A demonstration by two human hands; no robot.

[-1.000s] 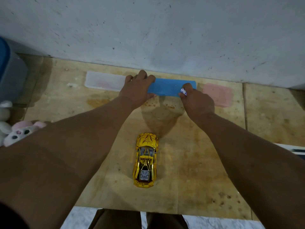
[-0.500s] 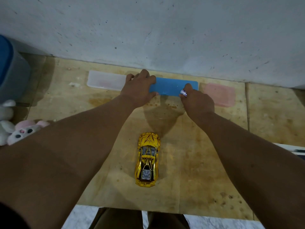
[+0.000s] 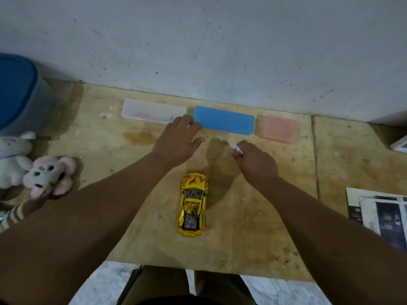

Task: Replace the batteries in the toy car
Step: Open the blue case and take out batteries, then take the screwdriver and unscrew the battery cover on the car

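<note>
the gold toy car [image 3: 193, 204] sits on the wooden board [image 3: 253, 227] with its nose pointing at the wall [image 3: 220, 45], between the person's two forearms and touched by neither. the left hand [image 3: 179, 140] is stretched out flat over the board, fingers straight and a little spread, their tips at the near left corner of the blue case [image 3: 224, 119]; whether they actually touch it i cannot tell from here. the right hand [image 3: 255, 160] is curled, its fingers pinched on a small white thing with blue print [image 3: 237, 148], possibly a battery, though it is too small to say for sure; this hand hangs a little short of the blue case, apart from it. the blue case lies against the wall in a row with a clear case [image 3: 153, 111] to its left and a pink box [image 3: 278, 129] to its right. off to the left there is a blue bin [image 3: 19, 93], a white plush rabbit [image 3: 13, 157] and a pink plush toy [image 3: 49, 175] just beside it. a newspaper [image 3: 381, 213] lies at the right edge, well apart from the car.
</note>
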